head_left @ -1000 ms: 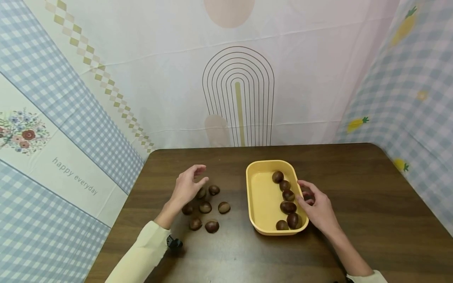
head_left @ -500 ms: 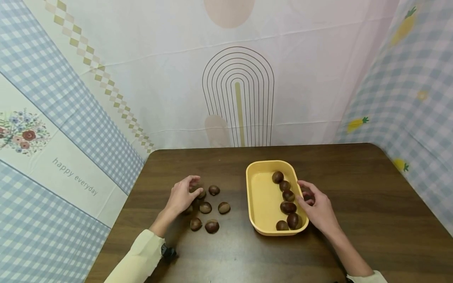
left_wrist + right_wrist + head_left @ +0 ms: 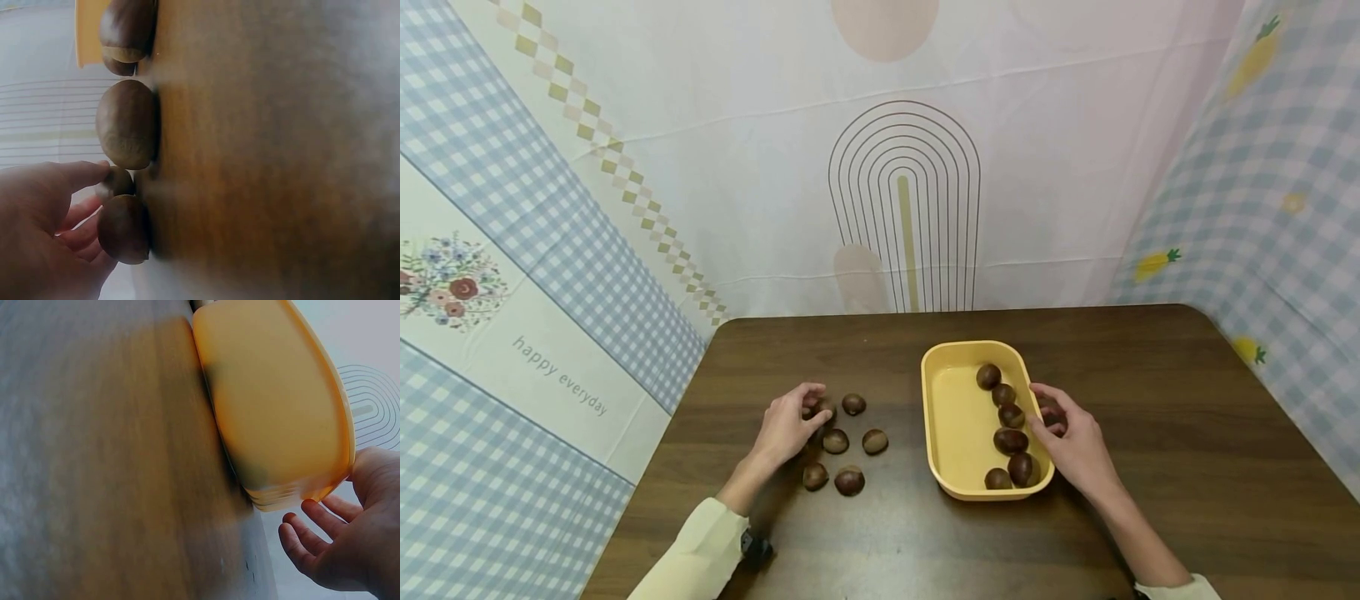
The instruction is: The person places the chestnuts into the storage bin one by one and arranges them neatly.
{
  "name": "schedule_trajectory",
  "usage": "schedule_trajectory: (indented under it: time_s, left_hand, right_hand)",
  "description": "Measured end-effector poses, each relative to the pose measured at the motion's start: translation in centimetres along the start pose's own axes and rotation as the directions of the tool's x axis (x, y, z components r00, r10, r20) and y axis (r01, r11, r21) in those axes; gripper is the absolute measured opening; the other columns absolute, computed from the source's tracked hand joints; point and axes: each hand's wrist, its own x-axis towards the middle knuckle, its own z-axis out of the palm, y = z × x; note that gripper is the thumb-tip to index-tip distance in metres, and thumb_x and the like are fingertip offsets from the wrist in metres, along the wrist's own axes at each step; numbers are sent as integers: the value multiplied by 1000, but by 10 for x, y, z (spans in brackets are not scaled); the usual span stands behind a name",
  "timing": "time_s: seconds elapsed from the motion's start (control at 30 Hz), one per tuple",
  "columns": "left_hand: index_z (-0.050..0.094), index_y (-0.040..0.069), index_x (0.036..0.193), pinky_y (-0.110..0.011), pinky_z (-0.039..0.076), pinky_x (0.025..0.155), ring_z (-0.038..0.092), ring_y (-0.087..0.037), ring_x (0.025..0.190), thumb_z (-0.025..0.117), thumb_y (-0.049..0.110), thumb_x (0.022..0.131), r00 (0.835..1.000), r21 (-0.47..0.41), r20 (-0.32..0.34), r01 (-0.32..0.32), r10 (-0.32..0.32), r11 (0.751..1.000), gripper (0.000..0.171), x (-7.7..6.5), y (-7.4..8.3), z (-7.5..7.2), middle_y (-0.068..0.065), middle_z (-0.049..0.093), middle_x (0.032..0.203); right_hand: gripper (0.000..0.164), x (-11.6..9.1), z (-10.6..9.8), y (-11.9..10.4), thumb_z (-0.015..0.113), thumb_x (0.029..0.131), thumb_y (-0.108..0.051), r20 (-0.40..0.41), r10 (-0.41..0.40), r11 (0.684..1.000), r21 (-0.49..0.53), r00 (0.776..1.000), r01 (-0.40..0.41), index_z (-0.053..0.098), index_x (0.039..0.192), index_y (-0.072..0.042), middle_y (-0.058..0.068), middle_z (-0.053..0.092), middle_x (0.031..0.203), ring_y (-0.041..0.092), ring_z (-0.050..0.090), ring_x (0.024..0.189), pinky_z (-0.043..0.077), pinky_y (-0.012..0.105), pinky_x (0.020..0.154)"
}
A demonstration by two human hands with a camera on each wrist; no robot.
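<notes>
At the left of the table, my left hand has its thumb and fingers around a chestnut on the wood. In the left wrist view the thumb tip touches that chestnut, which is partly hidden by a nearer chestnut. Several more chestnuts lie close by, including one on the right of the group. My right hand holds the right rim of a yellow plastic container, thumb at the rim and fingers outside the wall. Inside, several chestnuts form a line along the right side.
The dark wooden table has a bare strip between the loose chestnuts and the container. A pale printed cloth hangs behind it, with blue checked cloth at both sides.
My left hand has come down and slightly left, and its fingers have closed in around a chestnut at the back of the group. The right hand and container stay put.
</notes>
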Motion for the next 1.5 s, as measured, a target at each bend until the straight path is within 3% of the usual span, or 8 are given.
schedule_trajectory:
  time_s: [0.8, 1.5]
  left_hand:
    - [72, 5, 128, -48, 58, 95, 75, -29, 104, 85, 14, 92, 1000, -11, -26, 4, -5, 1000, 39, -2, -2, 2, -12, 76, 119]
    - [70, 3, 131, -45, 58, 97, 72, -28, 111, 83, 17, 96, 995, -63, -23, -95, 94, 993, 40, 16, 32, -12, -10, 74, 123]
  right_hand:
    - [46, 0, -1, -1, 69, 103, -7, 19, 15, 1000, 0, 1000, -15, 58, 147, -3, 22, 71, 121, 29, 65, 101, 52, 21, 74]
    - [45, 0, 0, 0, 69, 103, -8, 14, 10, 1000, -8, 1000, -9, 58, 147, -3, 21, 70, 125, 28, 63, 104, 53, 20, 75]
